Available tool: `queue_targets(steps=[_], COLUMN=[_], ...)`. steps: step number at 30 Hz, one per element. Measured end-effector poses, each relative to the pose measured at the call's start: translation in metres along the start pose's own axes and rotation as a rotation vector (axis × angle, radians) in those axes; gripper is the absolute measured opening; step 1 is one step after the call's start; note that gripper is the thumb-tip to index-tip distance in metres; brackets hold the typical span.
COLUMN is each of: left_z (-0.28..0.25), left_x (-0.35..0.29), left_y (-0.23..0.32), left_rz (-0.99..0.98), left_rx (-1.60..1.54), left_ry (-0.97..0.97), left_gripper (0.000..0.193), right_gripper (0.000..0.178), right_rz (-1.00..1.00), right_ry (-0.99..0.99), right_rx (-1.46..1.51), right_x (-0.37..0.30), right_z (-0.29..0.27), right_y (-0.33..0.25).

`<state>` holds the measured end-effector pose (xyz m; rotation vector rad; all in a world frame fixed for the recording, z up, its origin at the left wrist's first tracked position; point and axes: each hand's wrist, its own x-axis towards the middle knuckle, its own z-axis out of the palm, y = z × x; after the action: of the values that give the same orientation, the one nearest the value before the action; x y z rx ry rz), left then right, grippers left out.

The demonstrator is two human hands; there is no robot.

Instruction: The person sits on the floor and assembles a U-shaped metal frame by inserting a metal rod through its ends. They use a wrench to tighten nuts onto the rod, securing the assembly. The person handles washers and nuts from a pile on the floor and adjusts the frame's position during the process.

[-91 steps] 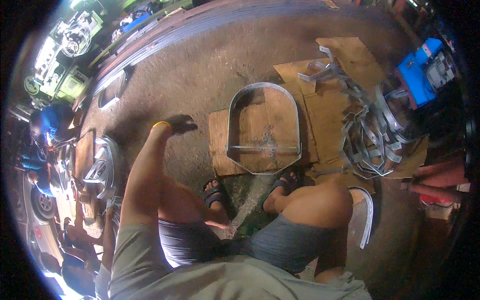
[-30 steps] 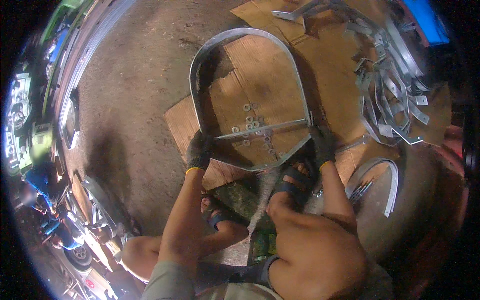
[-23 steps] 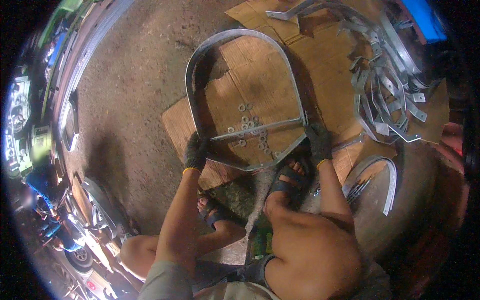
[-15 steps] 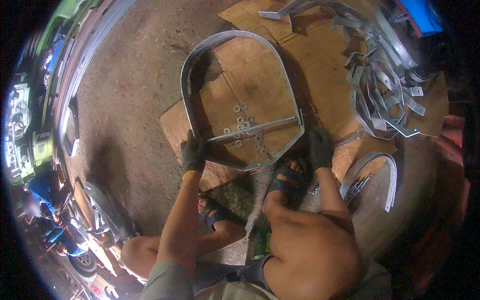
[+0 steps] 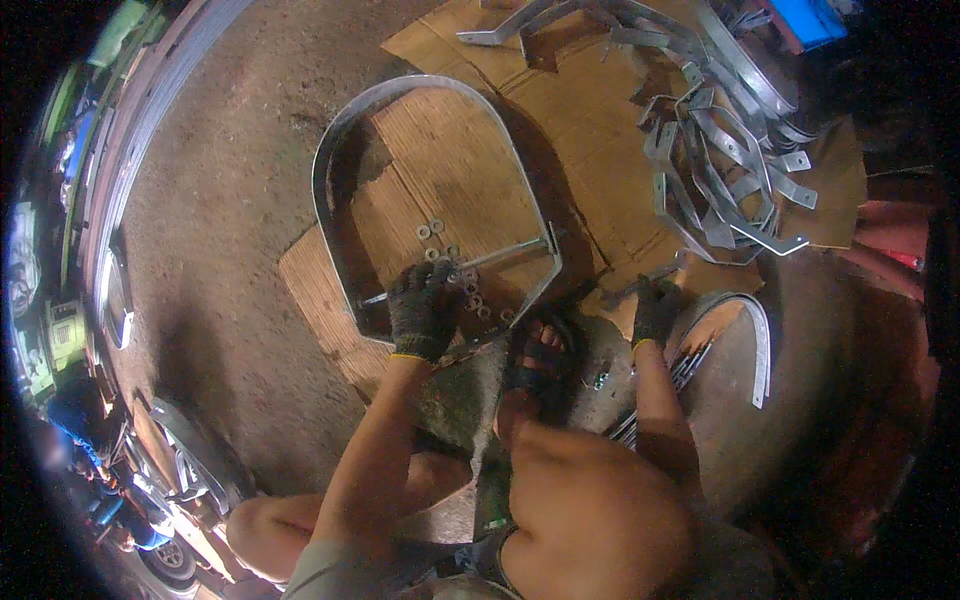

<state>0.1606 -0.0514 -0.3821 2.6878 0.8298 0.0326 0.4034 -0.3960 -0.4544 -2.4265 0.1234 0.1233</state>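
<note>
A galvanised flat-bar hoop [image 5: 530, 165], arched at its far end, stands on edge on cardboard [image 5: 455, 140], with a thin metal rod [image 5: 510, 250] across its near part. My left hand [image 5: 425, 315], in a dark knitted glove, reaches inside the hoop. Its fingers are bent down together over the rod and a scatter of washers [image 5: 472, 290]; their tips hide whatever lies under them. To the right of the hoop my gloved right hand [image 5: 655, 312] has its fingers apart over the near end of a slim metal tool [image 5: 672, 266] lying on cardboard; its kind is unclear.
A heap of bent metal straps [image 5: 735, 170] lies at far right. Nearer, a curved strap [image 5: 755, 345] rests beside several thin rods [image 5: 690, 368]. My sandalled foot [image 5: 540, 350] is close to the hoop. Long metal bars [image 5: 150, 130] line the left side.
Both hands have left the hoop's sides. My left hand has moved right over the washers; my right hand has reached the slim tool. The view has shifted, and the hoop appears further left.
</note>
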Motion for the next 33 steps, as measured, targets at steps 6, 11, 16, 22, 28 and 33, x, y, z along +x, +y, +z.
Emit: queue_targets(steps=[6,11,16,22,28,33], left_z=[-0.003,0.007,0.003,0.004,0.012,0.023], left_x=[0.03,0.044,0.051,0.046,0.106,0.114], left_y=[0.021,-0.011,0.006,0.021,0.105,0.106], left_rz=[-0.107,-0.052,-0.05,-0.033,0.022,0.037], left_rx=[0.076,0.035,0.061,-0.149,-0.111,-0.107], left_ry=[-0.182,-0.355,-0.389,0.007,-0.442,-0.402], left_gripper=[0.025,0.02,0.021,0.028,0.03,0.035], right_gripper=[0.031,0.027,0.025,0.023,0.025,0.033], right_rz=[-0.242,-0.251,-0.196,-0.17,-1.218,-0.71], right_ry=[0.016,-0.559,-0.947,-1.014,-0.689,-0.864], right_rx=[0.147,0.338,0.173,0.144,-0.536,-0.59], right_x=[-0.013,-0.008,0.034,0.026,0.047,0.036], right_z=[0.022,0.066,0.089,0.088,0.105,0.126], right_y=[-0.062,-0.129,-0.139,-0.146,-0.124,-0.146])
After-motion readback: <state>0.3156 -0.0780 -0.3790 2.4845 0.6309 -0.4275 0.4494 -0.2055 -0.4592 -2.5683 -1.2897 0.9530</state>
